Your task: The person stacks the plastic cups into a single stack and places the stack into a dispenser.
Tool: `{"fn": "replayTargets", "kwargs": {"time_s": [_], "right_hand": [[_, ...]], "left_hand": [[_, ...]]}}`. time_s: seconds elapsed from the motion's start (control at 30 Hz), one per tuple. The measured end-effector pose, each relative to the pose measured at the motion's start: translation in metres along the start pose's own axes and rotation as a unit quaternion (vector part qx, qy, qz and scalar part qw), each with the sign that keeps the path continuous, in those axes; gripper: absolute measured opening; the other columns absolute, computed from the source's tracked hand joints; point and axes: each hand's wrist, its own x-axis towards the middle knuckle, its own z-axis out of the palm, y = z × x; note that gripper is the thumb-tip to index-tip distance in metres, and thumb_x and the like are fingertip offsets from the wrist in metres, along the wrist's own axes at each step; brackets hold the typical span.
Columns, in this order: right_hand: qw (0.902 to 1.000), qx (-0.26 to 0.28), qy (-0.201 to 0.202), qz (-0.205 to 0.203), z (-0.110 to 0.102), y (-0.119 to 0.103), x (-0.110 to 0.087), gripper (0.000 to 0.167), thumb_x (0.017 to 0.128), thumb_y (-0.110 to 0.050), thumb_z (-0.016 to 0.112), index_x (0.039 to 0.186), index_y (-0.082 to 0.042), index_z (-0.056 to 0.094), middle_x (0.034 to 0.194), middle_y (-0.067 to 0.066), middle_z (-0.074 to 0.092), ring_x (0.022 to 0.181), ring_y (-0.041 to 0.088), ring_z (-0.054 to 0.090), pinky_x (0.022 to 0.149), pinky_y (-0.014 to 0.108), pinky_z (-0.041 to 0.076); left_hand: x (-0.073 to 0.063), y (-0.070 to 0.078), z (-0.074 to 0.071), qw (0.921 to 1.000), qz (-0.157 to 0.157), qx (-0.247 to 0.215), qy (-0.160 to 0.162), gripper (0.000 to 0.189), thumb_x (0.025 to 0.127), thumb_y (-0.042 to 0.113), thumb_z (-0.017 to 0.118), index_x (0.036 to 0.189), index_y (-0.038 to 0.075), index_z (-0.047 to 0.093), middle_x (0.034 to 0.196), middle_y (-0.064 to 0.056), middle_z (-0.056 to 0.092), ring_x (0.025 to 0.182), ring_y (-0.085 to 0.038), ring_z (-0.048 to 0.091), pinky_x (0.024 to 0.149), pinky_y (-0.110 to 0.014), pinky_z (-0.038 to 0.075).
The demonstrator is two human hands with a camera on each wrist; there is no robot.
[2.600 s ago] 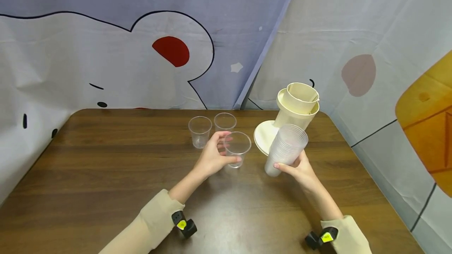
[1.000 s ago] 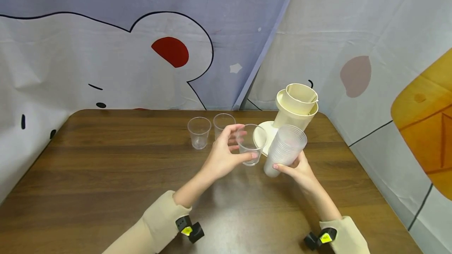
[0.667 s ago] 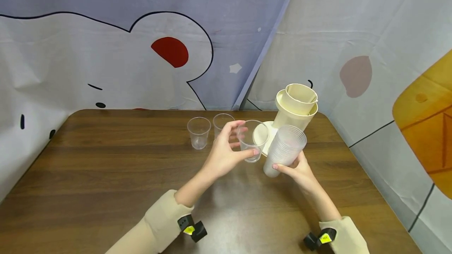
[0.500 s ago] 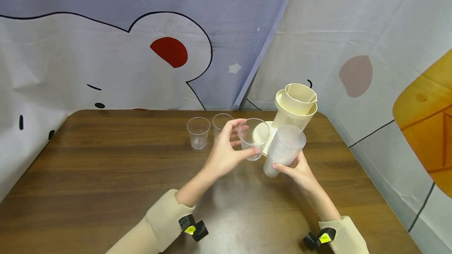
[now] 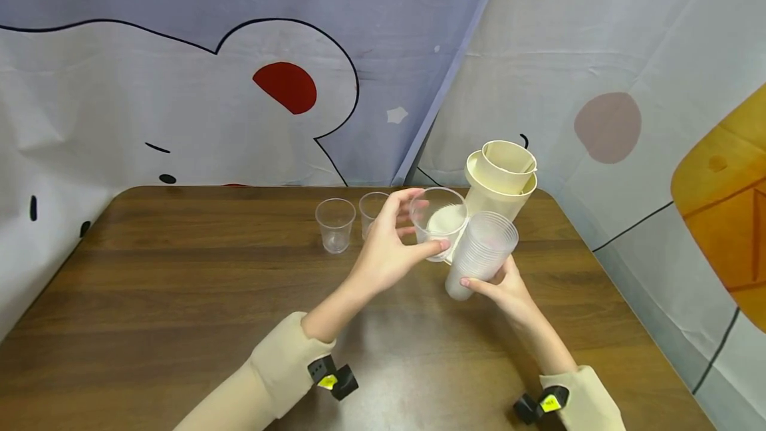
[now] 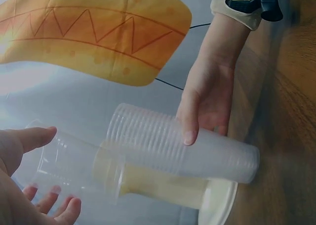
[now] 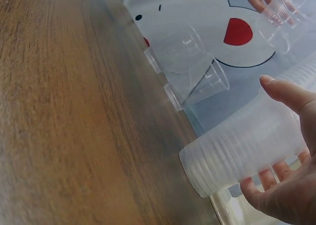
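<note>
My left hand [image 5: 389, 245] holds a single clear plastic cup [image 5: 435, 235], thumb on the near side and fingers on the far side. In the head view this cup is raised, upright, and overlaps the cream stand behind it. My right hand [image 5: 509, 290] grips a tall stack of nested clear plastic cups [image 5: 481, 251], which leans with its mouth up and to the right. The left wrist view has the single cup [image 6: 74, 160] beside the open end of the stack [image 6: 158, 141]. In the right wrist view the thumb and fingers wrap the stack [image 7: 247, 136].
Two clear cups stand upright near the far table edge: one at left [image 5: 336, 226], the other [image 5: 371, 208] partly behind the left hand. A cream cylindrical stand [image 5: 503, 201] with a round base is behind the stack. Printed curtains hang beyond the wooden table [image 5: 179, 311].
My left hand has carried the single cup rightward and upward, from in front of the two standing cups to beside the stack. The right hand and its stack have barely moved.
</note>
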Motion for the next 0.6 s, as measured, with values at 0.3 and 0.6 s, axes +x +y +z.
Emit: {"fn": "replayTargets", "kwargs": {"time_s": [0.3,0.6], "right_hand": [[1.0,-0.004,0.003,0.006,0.0015,-0.0008,-0.0005,0.077,0.079,0.002,0.072,0.138,-0.02,0.029,0.127,-0.005,0.049,0.113,0.005,0.055,0.093,0.018,0.046],[1.0,-0.004,-0.002,0.0,0.0009,-0.0003,0.0,0.078,0.079,0.002,0.072,0.139,-0.02,0.028,0.128,-0.004,0.048,0.114,0.005,0.055,0.093,0.019,0.046]], "left_hand": [[0.0025,0.0053,0.0033,1.0,0.009,0.004,-0.001,0.07,0.074,0.011,0.081,0.133,0.01,0.045,0.128,-0.009,0.06,0.118,-0.02,0.057,0.094,-0.032,0.051],[0.0056,0.01,0.0061,0.9999,0.013,0.008,-0.006,0.071,0.074,0.011,0.081,0.135,0.011,0.044,0.129,-0.007,0.06,0.119,-0.021,0.057,0.095,-0.031,0.051]]}}
